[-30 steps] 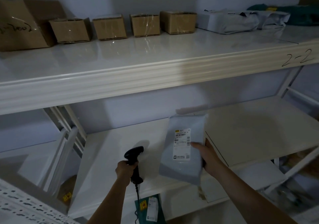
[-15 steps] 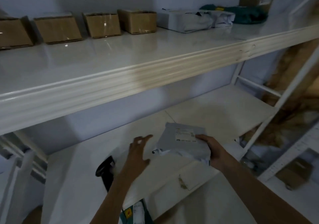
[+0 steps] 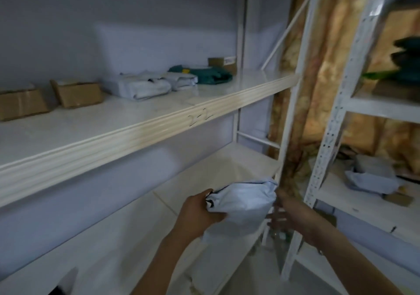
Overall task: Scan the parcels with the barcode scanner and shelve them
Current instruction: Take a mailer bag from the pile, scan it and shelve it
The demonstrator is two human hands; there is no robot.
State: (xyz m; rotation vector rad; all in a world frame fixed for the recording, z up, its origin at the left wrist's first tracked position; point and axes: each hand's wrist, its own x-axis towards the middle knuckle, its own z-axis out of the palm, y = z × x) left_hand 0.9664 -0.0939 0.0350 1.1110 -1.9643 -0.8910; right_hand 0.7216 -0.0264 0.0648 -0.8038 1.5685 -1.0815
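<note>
Item 1, nearest, at 8 o'clock by the bottom edge: a dark shape [image 3: 62, 283] lying on the lower shelf [image 3: 127, 233]. Cut off by the frame; possibly the barcode scanner, cannot tell.

Item 2, at 6 o'clock: left hand [image 3: 196, 213], fingers curled round the left end of the parcel, thumb on top.

Item 3, just right of it: grey poly-mailer parcel [image 3: 244, 206], soft and crumpled, held off the shelf between both hands above the lower shelf's right front corner. No label shows on the face turned to the camera.

Item 4, at 5 o'clock: right hand [image 3: 287, 217], blurred, at the parcel's right edge. Fingers seem to reach under the bag; whether they grip or merely support it cannot be told.

Item 5, at 3 o'clock, well apart: second rack [image 3: 327, 135] with grey bags [image 3: 372, 176] on its middle level.

Item 6, at 10 to 12 o'clock, farthest: upper shelf [image 3: 159, 122], edge marked in pen, carrying cardboard boxes [image 3: 76, 94], grey mailers [image 3: 145, 86] and green bags [image 3: 204, 74] in a row along the back.

Step in hand, as judged: shelving; no scanner is in either hand.

Next move calls for: picking a bare spot and setting the limp bag down flat, supported from beneath so it does not sag or slip.
</note>
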